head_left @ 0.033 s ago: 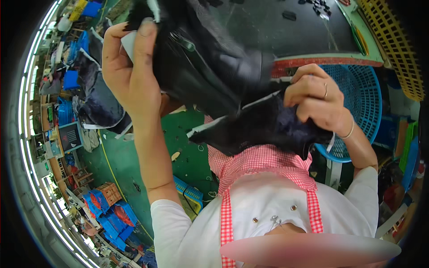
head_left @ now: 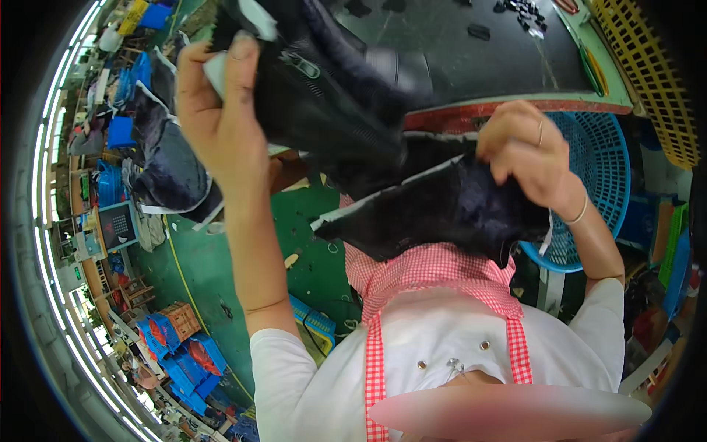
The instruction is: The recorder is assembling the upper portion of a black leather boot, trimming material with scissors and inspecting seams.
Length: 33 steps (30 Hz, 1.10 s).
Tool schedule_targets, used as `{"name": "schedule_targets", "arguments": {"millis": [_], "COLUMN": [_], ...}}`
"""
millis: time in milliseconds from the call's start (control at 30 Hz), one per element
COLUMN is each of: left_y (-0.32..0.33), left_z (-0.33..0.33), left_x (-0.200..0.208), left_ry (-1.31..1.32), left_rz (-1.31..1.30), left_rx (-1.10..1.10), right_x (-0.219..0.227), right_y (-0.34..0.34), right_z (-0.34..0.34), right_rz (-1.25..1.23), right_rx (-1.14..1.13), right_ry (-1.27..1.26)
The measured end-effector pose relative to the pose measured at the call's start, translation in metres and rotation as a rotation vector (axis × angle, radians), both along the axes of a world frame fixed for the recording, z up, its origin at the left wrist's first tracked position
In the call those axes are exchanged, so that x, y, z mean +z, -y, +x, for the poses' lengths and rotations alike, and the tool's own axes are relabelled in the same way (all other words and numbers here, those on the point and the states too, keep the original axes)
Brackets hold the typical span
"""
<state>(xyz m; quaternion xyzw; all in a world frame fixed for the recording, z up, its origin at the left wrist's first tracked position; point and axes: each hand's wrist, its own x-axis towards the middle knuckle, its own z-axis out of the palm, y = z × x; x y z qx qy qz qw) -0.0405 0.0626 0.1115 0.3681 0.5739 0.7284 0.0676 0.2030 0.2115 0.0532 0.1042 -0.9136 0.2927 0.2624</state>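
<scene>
Holding up zipped black piece (head_left: 317,96), left fingers (head_left: 193,81) pinching its edge, partly over table (head_left: 515,66); right fingers (head_left: 509,140) gripping furry piece (head_left: 427,206) before apron (head_left: 412,272). Likely a two-handed spreading step; next move calls for firm grips both sides.

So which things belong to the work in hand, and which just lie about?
In use:
black zippered piece, in left hand
dark furry piece, in right hand

Apparently lying about:
blue round basket
yellow basket
small black pieces on the tabletop
</scene>
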Motion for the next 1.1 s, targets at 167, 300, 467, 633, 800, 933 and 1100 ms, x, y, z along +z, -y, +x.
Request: {"name": "schedule_targets", "arguments": {"millis": [167, 300, 467, 633, 800, 933, 1100], "left_y": [-0.005, 0.002, 0.003, 0.01, 0.001, 0.002, 0.014], "left_z": [-0.022, -0.028, -0.019, -0.018, -0.011, -0.011, -0.021], "left_x": [-0.073, -0.092, -0.069, -0.051, -0.047, -0.062, -0.09], "left_ry": [-0.108, 0.099, 0.154, 0.148, 0.075, -0.075, 0.407], "left_rz": [-0.093, -0.145, -0.2, -0.545, -0.724, -0.623, -0.233], "left_rx": [-0.065, -0.192, -0.199, -0.317, -0.299, -0.188, -0.236], "right_x": [-0.002, -0.029, -0.025, -0.019, -0.027, -0.021, -0.055], "right_y": [-0.017, -0.026, -0.018, -0.01, -0.016, -0.021, -0.048], "right_z": [-0.042, -0.085, -0.126, -0.133, -0.136, -0.128, -0.092], "right_rz": [-0.378, -0.012, 0.243, 0.217, 0.15, 0.267, 0.142], "right_rx": [-0.475, -0.574, -0.715, -0.677, -0.555, -0.512, -0.732], "right_ry": [-0.078, -0.038, -0.221, -0.205, -0.204, -0.288, -0.012]}}
